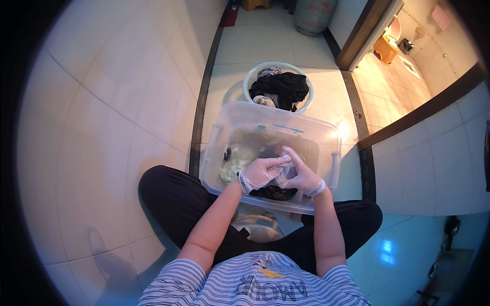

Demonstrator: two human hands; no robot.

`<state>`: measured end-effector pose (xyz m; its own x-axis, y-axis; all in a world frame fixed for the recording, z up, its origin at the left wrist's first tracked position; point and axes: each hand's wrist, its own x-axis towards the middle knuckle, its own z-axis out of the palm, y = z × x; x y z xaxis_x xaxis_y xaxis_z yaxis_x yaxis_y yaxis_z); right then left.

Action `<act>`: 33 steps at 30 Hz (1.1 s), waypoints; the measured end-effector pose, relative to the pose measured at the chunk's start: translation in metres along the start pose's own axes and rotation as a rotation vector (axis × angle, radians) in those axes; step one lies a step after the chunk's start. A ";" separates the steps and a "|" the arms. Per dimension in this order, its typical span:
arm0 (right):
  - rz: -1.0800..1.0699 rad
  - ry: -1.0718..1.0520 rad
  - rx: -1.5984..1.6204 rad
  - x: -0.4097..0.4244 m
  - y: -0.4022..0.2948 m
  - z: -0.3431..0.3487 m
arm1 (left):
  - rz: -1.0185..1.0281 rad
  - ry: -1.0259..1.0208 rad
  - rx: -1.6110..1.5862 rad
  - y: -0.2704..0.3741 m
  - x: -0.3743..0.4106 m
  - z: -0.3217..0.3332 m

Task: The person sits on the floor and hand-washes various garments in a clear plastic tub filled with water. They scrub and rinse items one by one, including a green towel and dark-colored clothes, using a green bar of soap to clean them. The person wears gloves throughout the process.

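Observation:
Both my hands wear thin clear plastic gloves and work above a translucent plastic tub [329, 153] holding murky water. My left hand [263, 173] grips a pale wet cloth [284, 173], and my right hand [304, 174] holds its other side, thumb and fingers spread around it. Below the hands, near the tub's front wall, lies a dark wet cloth [275, 192]. A whitish-green cloth [232, 168] is soaking at the left of the tub, beside a small dark item [227, 153] that I cannot make out.
Behind the tub stands a light blue basin [311, 91] with black clothing [283, 86] and other cloths. A gas cylinder [314, 17] is farther back. Tiled wall [160, 88] rises at left; a doorway with a wooden frame [417, 109] opens at right. My knees flank the tub.

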<state>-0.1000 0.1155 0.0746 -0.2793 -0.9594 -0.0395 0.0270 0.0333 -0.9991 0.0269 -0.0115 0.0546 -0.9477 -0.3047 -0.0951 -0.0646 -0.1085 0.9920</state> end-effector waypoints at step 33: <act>-0.573 0.632 -1.158 -0.001 0.031 0.097 | -0.309 -0.014 -1.266 -0.125 -0.007 0.005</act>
<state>-0.0060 0.0904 0.0451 -0.3637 -0.6462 0.6710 -0.9283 0.1916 -0.3187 0.0400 0.0089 -0.0682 -0.9504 -0.0980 -0.2951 0.0511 -0.9854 0.1626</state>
